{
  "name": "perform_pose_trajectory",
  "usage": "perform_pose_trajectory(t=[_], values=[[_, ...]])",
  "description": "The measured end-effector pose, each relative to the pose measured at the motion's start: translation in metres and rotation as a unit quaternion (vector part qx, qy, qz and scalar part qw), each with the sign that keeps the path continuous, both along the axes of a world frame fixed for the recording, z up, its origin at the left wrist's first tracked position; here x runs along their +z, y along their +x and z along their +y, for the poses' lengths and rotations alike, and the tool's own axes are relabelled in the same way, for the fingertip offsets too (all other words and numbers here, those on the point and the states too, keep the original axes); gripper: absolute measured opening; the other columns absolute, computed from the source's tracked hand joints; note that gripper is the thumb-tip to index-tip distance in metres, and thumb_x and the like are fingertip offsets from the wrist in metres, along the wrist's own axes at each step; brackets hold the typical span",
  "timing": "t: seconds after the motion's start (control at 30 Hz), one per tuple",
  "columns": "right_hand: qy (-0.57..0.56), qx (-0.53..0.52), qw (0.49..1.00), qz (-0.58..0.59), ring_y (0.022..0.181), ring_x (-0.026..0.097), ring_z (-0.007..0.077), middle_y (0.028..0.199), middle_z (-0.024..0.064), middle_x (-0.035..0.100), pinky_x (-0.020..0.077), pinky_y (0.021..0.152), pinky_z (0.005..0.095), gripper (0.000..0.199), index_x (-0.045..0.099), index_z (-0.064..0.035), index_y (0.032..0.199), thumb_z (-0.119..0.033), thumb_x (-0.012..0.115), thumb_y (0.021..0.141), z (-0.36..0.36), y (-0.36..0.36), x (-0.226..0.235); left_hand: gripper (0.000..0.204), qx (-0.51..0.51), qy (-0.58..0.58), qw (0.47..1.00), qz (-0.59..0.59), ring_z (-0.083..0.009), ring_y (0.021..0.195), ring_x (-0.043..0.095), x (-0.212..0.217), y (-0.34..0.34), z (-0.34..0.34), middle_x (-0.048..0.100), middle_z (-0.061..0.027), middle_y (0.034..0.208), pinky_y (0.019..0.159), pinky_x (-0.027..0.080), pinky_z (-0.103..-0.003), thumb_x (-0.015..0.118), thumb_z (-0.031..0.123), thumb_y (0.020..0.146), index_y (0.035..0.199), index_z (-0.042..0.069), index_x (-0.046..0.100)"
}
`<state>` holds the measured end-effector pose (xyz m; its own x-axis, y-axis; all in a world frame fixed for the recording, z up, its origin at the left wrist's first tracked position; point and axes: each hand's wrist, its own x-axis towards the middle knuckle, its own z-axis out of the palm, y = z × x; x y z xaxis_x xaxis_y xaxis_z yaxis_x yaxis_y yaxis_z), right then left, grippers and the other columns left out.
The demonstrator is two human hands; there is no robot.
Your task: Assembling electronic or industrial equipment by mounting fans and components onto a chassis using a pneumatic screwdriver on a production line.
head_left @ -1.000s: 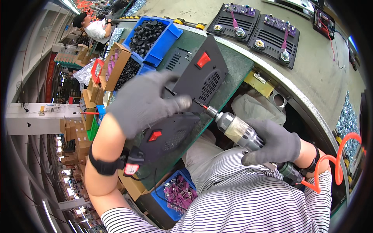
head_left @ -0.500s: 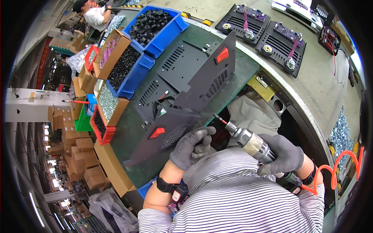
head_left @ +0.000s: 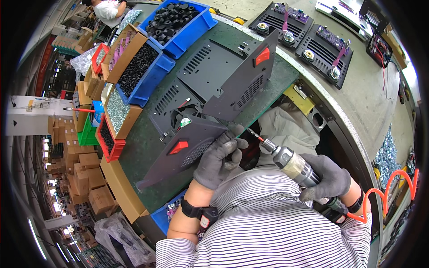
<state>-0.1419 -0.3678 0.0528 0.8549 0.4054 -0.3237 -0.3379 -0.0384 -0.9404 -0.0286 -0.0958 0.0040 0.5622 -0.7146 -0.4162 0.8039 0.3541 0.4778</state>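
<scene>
In a grey glove, my right hand (head_left: 328, 177) is wrapped round an air screwdriver (head_left: 296, 166), its bit pointing up and left. My left hand (head_left: 219, 161), also gloved, has its fingers curled and pressed together at the right end of a dark metal panel (head_left: 187, 149) with a red switch. Whatever lies between those fingers is hidden. The screwdriver's bit tip is close to the left fingertips. Behind stands a second dark panel (head_left: 246, 76) with a red switch, upright. Vented dark metal plates (head_left: 205, 67) lie flat on the green mat (head_left: 286, 71).
Blue bins of black caps (head_left: 176, 22) and black screws (head_left: 138, 67) line the left, beside a cardboard box of silver screws (head_left: 118, 111). Vented plates with circuit boards (head_left: 324, 53) lie at the far right. An orange coiled hose (head_left: 388, 187) runs from the screwdriver. Another person (head_left: 107, 11) is far left.
My left hand has moved slightly up to the end of the near panel, its fingers reaching further forward. The screwdriver stays in my right hand, nearly unmoved. The view has shifted a little.
</scene>
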Motion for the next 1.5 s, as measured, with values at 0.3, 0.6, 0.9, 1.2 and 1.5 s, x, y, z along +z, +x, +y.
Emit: perform_pose_trajectory(t=[0.3, 0.6, 0.9, 1.2, 1.5], values=[[-0.025, 0.072, 0.997, -0.009, 0.080, 0.056, 0.0146, 0.092, 0.0077, 0.060, 0.0464, 0.076, 0.0275, 0.078, 0.044, 0.0008, 0.129, -0.024, 0.080, 0.064, -0.005, 0.002, 0.005, 0.029, 0.024, 0.121, 0.983, -0.134, -0.0066, 0.055, 0.047, 0.008, -0.002, -0.008, 0.062, -0.0063, 0.080, 0.041, 0.032, -0.017, 0.048, 0.025, 0.096, 0.110, 0.000, 0.054], [0.050, 0.049, 0.996, -0.064, 0.080, 0.054, 0.0143, 0.091, 0.0069, 0.058, 0.0453, 0.075, 0.0285, 0.072, 0.046, 0.0005, 0.126, -0.021, 0.080, 0.066, 0.008, -0.001, -0.015, 0.037, 0.050, 0.158, 0.978, -0.130, -0.0028, 0.048, 0.039, 0.022, -0.007, -0.019, 0.055, 0.0032, 0.064, 0.041, 0.028, -0.016, 0.050, 0.035, 0.095, 0.105, 0.000, 0.057], [0.008, 0.055, 0.998, -0.036, 0.083, 0.055, 0.0156, 0.094, 0.0074, 0.059, 0.0461, 0.077, 0.0296, 0.071, 0.047, 0.0004, 0.124, -0.024, 0.079, 0.066, 0.007, 0.002, -0.008, 0.030, 0.066, 0.266, 0.945, -0.179, 0.0009, 0.051, 0.042, 0.025, -0.009, -0.030, 0.057, 0.0048, 0.067, 0.045, 0.031, -0.014, 0.051, 0.034, 0.095, 0.096, 0.007, 0.063], [0.039, 0.040, 0.997, -0.056, 0.080, 0.057, 0.0173, 0.092, 0.0084, 0.059, 0.0470, 0.075, 0.0305, 0.070, 0.048, -0.0002, 0.124, -0.023, 0.079, 0.065, -0.004, 0.002, -0.016, 0.033, 0.070, 0.240, 0.919, -0.304, -0.0031, 0.056, 0.045, 0.031, -0.009, -0.039, 0.052, 0.0030, 0.067, 0.050, 0.034, -0.017, 0.049, 0.034, 0.095, 0.110, 0.006, 0.058], [-0.058, -0.023, 0.997, -0.053, 0.073, 0.058, 0.0189, 0.079, 0.0075, 0.060, 0.0464, 0.072, 0.0314, 0.058, 0.054, -0.0017, 0.111, -0.028, 0.079, 0.066, -0.001, 0.017, -0.037, 0.026, -0.108, 0.455, 0.440, -0.766, -0.0216, 0.059, 0.058, 0.191, 0.010, -0.044, 0.059, -0.0072, 0.065, 0.054, 0.044, -0.033, 0.065, 0.034, 0.083, 0.085, 0.008, 0.068]])
